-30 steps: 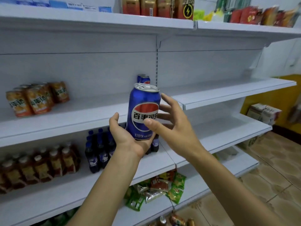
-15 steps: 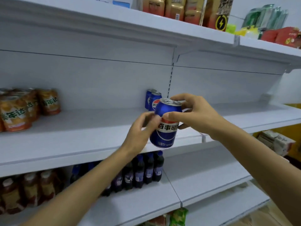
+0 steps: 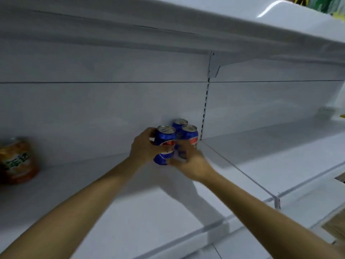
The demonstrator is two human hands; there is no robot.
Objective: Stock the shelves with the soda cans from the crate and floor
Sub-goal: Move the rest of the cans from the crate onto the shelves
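Observation:
A blue soda can (image 3: 165, 142) stands at the back of the white shelf (image 3: 141, 208), between both my hands. My left hand (image 3: 143, 146) grips its left side, thumb across the front. My right hand (image 3: 190, 162) holds it low on the right, fingers curled at its base. Two more blue cans stand just right of it against the back wall: one in front (image 3: 189, 136) and one behind (image 3: 179, 122). The held can touches or nearly touches them. Crate and floor are out of view.
An orange drink can (image 3: 17, 161) stands at the shelf's far left. A slotted upright (image 3: 205, 101) and a clear divider (image 3: 242, 174) split this shelf from the right bay. The upper shelf (image 3: 242, 28) overhangs closely above.
Both hands carried the blue can forward from the shelf's front edge to the back, beside the two standing cans. The view moved closer and up.

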